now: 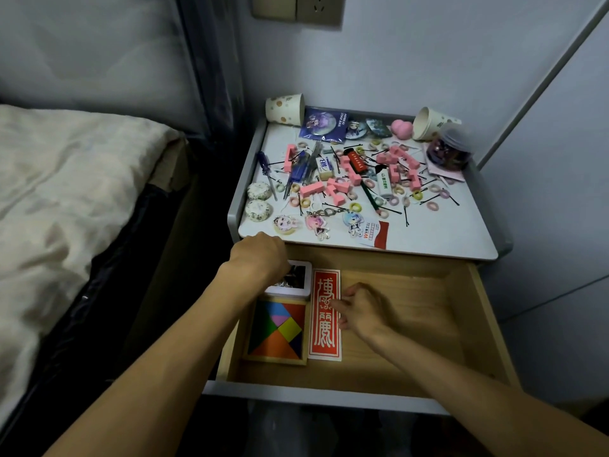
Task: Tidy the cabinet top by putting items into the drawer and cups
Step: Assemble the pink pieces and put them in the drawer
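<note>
In the open drawer [412, 324], nearest its front edge, a coloured tile puzzle [278, 331] is lying in the left corner with a long red card [324, 344] sitting just beside it. The right hand [362, 311] is resting bent fingertips on that card's right edge; whether its grip is pinching the card or only touching it is not showing. The card is looking thin, light and bendy, so it is probably best lifted by a long edge. Further in, the left hand [260, 255] is reaching over a white tin [298, 282] at the drawer's back left corner. Its fingers are hiding behind the knuckles, so its grip cannot be told. Beyond, the cabinet top [445, 225] is carrying most of the work yet to be done. Keychains [316, 224] are lying along the front edge. Pink blocks [333, 189], hairpins [407, 216] and small hair ties [431, 206] are scattering across the middle. The blocks are likely light and stiff and easy to take by their sides. The pins are thin and likely slippery, asking for a fingertip pinch, and the ties are soft and could be scooped. Two paper cups, one [285, 108] at the back left corner and one [431, 123] at the back right, are lying tipped over, flimsy and needing to be stood up.
</note>
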`<state>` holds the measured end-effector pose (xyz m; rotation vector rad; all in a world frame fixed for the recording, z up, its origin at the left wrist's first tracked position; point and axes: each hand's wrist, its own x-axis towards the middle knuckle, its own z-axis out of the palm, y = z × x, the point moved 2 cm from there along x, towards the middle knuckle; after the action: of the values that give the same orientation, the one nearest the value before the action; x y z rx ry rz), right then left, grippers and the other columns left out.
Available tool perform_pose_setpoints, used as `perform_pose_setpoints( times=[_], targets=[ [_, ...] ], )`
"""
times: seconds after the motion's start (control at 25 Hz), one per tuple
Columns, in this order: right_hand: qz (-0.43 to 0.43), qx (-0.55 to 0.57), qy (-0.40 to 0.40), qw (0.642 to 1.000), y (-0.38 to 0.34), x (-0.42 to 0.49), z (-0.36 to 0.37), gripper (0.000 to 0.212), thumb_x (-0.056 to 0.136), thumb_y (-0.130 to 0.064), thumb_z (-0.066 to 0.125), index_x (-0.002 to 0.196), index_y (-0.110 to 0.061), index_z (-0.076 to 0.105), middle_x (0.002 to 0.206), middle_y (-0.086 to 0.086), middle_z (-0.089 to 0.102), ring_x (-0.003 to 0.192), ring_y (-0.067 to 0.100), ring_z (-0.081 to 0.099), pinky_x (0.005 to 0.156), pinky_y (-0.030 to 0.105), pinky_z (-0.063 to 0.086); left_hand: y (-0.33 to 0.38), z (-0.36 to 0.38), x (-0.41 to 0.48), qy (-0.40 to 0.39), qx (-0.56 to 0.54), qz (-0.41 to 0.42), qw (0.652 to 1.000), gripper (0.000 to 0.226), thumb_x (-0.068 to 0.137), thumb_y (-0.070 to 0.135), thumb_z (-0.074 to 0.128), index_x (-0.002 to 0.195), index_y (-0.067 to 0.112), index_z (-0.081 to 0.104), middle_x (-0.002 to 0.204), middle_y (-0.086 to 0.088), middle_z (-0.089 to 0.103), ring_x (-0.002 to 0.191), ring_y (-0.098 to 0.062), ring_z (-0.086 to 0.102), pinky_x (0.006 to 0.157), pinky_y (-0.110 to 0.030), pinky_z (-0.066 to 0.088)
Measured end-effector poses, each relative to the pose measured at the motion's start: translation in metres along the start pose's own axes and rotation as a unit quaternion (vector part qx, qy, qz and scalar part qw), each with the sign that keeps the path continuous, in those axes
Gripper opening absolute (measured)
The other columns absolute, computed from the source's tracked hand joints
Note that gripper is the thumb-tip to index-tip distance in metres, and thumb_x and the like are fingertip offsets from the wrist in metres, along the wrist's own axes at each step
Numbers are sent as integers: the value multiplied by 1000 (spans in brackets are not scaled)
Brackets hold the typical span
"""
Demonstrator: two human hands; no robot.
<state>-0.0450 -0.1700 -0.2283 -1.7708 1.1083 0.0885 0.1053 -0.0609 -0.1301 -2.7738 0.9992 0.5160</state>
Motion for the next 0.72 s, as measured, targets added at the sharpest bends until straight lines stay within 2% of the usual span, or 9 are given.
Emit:
perform_pose_setpoints(
  times=[0.12, 0.2, 0.28, 0.36, 0.44, 0.56, 0.64, 0.72],
  targets=[
    [-22, 34, -20, 999, -6, -6, -13, 23, 93, -19, 62, 112, -11, 51, 98, 2, 62, 73, 8, 62, 58, 17, 51, 5, -12, 3, 46, -18, 5, 999, 33, 98, 34, 50, 119, 10, 58, 119, -13, 61, 108, -31, 60, 84, -37, 49],
    [-47, 36, -33, 998, -19, -14, -30, 19, 95, -20, 59, 111, -11, 57, 95, 0, 63, 75, 6, 61, 59, 15, 49, 12, -25, 6, 103, -94, 23, 990, 33, 97, 41, 51, 104, 11, 62, 106, -12, 67, 95, -29, 65, 83, -36, 53],
    [-77, 27, -45, 996, -35, -22, -50, 12, 95, -19, 58, 105, -12, 63, 89, -1, 65, 75, 9, 63, 64, 19, 52, 19, -38, 10, 172, -245, 55, 953, 27, 94, 40, 57, 94, 14, 65, 87, -7, 71, 78, -26, 67, 75, -39, 57],
    [-124, 10, -45, 991, -52, -30, -72, 9, 95, -17, 59, 97, -13, 68, 82, 2, 67, 71, 12, 64, 67, 24, 56, 25, -51, 15, 238, -340, 75, 907, 17, 92, 31, 60, 94, 16, 66, 83, -6, 71, 74, -24, 67, 71, -40, 56],
    [-186, -30, -26, 982, -72, -29, -93, 12, 95, -19, 59, 95, -14, 70, 80, 2, 69, 70, 14, 65, 69, 27, 57, 27, -61, 22, 275, -347, 87, 892, 15, 90, 25, 62, 100, 14, 66, 92, -6, 71, 81, -24, 66, 74, -40, 55],
    [-282, -94, 82, 951, -120, 6, -125, 20, 97, -24, 57, 98, -12, 73, 83, 0, 71, 71, 24, 67, 67, 35, 55, 23, -70, 45, 306, -307, 77, 898, 21, 90, 18, 62, 110, 10, 64, 112, -9, 66, 93, -26, 64, 80, -42, 52],
    [-313, -147, 133, 929, -151, 43, -133, 22, 97, -26, 58, 95, -10, 73, 84, 4, 72, 71, 26, 68, 65, 33, 52, 14, -74, 65, 307, -290, 30, 906, 26, 91, 14, 61, 116, 8, 63, 122, -13, 60, 100, -30, 61, 82, -40, 50],
    [-309, -211, 149, 915, -171, 80, -125, 24, 96, -28, 59, 87, -8, 68, 79, 5, 69, 70, 21, 67, 64, 31, 52, 5, -79, 88, 295, -271, 0, 916, 28, 90, 13, 60, 117, 8, 62, 123, -15, 60, 104, -33, 60, 85, -41, 51]
  ],
)
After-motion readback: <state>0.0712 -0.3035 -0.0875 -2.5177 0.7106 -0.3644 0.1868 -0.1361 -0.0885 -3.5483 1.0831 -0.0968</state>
